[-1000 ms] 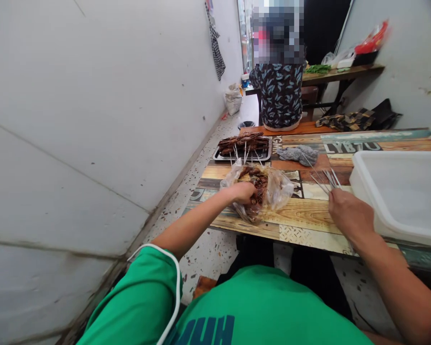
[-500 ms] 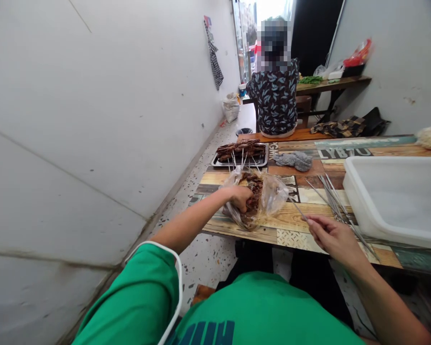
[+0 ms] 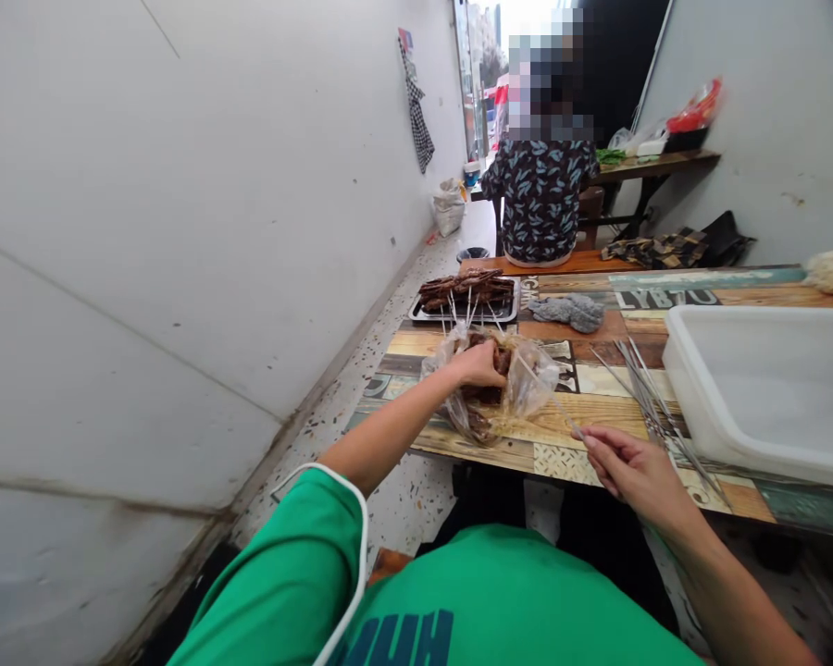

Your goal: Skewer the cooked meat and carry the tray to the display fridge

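My left hand (image 3: 480,364) reaches into an opened clear plastic bag (image 3: 538,377) of dark brown meat (image 3: 484,395). Its fingers are bent and closed on a piece of that meat, though the fingertips are partly hidden. In my right hand (image 3: 628,470) a thin metal skewer (image 3: 567,421) is pinched between thumb and fingers. The skewer points up and left toward the bag, its far end hard to make out against the plastic. Behind the bag, a metal tray (image 3: 416,314) carries a pile of skewered meat (image 3: 468,289), handles toward me.
Loose metal skewers (image 3: 640,384) lie beside a large white plastic tub (image 3: 687,370) on the right. A grey cloth or glove (image 3: 570,312) rests behind the bag. Beyond the patterned table (image 3: 416,344), a person (image 3: 541,199) sits facing away. A white wall (image 3: 250,231) runs along the left.
My left hand has moved slightly up and right within the bag, onto other meat. My right hand has shifted a little left and down with the skewer. The seated person has leaned right.
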### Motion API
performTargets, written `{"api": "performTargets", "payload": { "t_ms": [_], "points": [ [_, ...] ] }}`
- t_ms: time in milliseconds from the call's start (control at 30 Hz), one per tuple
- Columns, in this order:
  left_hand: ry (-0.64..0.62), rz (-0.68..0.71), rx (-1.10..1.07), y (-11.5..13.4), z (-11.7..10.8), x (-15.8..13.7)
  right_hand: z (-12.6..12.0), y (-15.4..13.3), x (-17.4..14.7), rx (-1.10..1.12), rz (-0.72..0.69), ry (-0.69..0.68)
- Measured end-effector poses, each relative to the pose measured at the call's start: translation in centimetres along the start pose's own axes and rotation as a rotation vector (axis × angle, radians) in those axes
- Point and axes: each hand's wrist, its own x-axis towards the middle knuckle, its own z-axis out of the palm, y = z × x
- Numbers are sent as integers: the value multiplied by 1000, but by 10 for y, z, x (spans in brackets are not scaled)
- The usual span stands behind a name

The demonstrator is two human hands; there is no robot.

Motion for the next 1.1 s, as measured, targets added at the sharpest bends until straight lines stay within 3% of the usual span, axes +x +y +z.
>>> {"api": "performTargets", "payload": {
  "t_ms": [100,233,467,633,700,867,1100],
  "points": [
    [-108,12,-97,-4,-8,-1,-1,2,2,5,15,-10],
    [-171,22,-46,-1,-13,10,1,1,4,-6,-3,-18],
    [-257,18,41,25,-10,29,5,0,0,-32,17,-9],
    [-266,-23,104,34,-24,27,4,-4,-5,-17,50,16],
    [-227,-47,115,31,-34,25,4,-4,-6,-6,67,3],
    [10,-66,30,15,-57,15,3,4,-2,19,55,-57],
    [107,-88,-166,-15,-74,-14,11,2,-2,11,41,-144]
  ]
}}
